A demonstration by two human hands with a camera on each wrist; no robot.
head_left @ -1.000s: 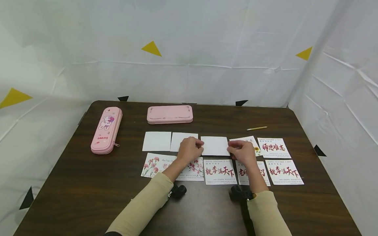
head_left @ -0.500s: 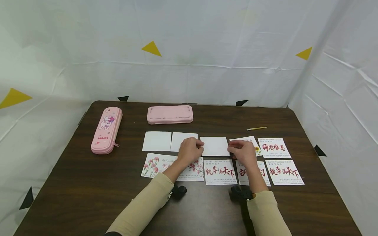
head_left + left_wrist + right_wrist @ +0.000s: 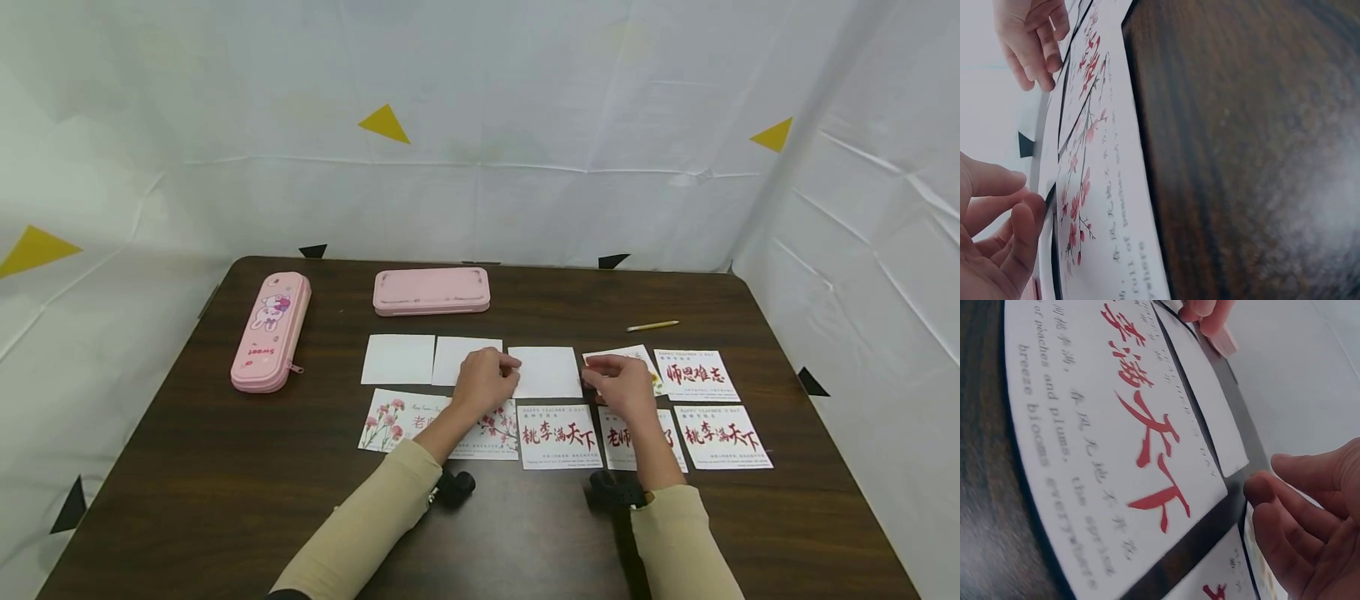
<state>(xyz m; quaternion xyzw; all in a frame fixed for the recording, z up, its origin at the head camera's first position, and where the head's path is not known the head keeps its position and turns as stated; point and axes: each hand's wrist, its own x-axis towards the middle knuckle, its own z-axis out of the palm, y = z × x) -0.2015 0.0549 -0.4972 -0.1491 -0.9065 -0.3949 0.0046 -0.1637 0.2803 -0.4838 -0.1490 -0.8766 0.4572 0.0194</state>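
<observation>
A blank white card lies flat in the upper row, between my two hands. At its left edge is my left hand, fingertips touching or very near the edge, over part of another blank card. In the left wrist view the left hand has its fingers loosely bent and pinches nothing visible. My right hand hovers just off the card's right edge, over a sunflower card. The right wrist view has the right hand relaxed, thumb and fingers apart, holding nothing.
Below lie a red-lettered card, a pink-blossom card and a carnation card. More lettered cards are at right. Two pink pencil cases and a pencil lie farther back on the brown table.
The blank card has shifted very slightly left. My right hand has drawn a little to the right, away from the card's edge. The left hand has barely moved.
</observation>
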